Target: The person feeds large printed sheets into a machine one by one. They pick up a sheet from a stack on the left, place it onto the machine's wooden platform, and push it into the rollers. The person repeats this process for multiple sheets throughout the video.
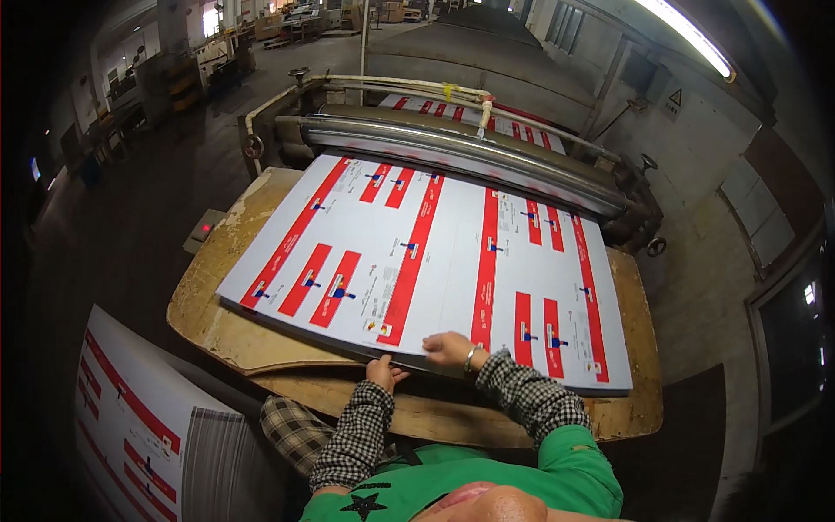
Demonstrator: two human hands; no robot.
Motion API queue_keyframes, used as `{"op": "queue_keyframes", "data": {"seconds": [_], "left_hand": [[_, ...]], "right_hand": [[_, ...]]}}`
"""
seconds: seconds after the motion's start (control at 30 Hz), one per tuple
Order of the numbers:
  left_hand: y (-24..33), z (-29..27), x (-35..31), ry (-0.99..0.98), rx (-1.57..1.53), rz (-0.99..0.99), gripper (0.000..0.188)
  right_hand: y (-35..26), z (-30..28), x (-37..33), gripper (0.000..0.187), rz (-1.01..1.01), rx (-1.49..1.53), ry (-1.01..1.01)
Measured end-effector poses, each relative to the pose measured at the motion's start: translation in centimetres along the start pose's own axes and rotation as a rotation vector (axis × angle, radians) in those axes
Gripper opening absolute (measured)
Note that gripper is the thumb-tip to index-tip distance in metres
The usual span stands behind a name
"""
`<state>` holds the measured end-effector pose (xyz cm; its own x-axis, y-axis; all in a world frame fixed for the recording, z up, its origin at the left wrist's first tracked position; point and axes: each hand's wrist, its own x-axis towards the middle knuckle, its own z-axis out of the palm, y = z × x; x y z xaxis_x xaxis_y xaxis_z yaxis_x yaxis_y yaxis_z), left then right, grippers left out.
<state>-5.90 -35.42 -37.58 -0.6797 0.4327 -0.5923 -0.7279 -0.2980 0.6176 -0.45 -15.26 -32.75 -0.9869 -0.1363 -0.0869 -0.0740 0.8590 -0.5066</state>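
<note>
The printed sheet [461,252] lies on the wooden table, white with red bars, its near edge at both hands and its far edge at the rollers. Good handling here, I judge, calls for light, even pressure on both sides of that edge, so the sheet stays flat, square to the rollers and free of creases; the fingers are best kept at this near side, well clear of the metal. The right hand [447,349] lies over the edge near its middle, fingers curled and bunched close together; whether they pinch the sheet or merely press on it, I cannot tell. The left hand [383,373] is lower and just to the left, partly curled with fingers loosely bent against the edge from below; its grip is unclear too. Both forearms rise from the lower edge in checked sleeves [532,396], the right one slanting inward, a bracelet [470,358] at its wrist. Around them spreads the wooden table [209,304], with a pile of similar sheets [130,409] at lower left. Beyond the sheet, the long shiny roller [391,137] crosses the machine, a handwheel [656,247] at its right end.
</note>
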Motion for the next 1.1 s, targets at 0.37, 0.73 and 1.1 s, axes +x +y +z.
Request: {"op": "queue_keyframes", "data": {"seconds": [0.37, 0.73, 1.1], "left_hand": [[-0.8, -1.2, 0.3, -0.058, -0.012, 0.061, 0.040], [0.7, -2.0, -0.9, -0.170, -0.058, -0.090, 0.021], [0.0, -0.7, -0.1, -0.082, -0.030, -0.005, 0.036]], "right_hand": [[-4.6, 1.2, -0.5, 0.103, 0.089, -0.458, -0.082], [-5.1, -7.2, -0.4, 0.022, -0.018, 0.092, 0.013], [-2.4, 0.2, -2.1, 0.021, -0.070, 0.023, 0.048]]}}
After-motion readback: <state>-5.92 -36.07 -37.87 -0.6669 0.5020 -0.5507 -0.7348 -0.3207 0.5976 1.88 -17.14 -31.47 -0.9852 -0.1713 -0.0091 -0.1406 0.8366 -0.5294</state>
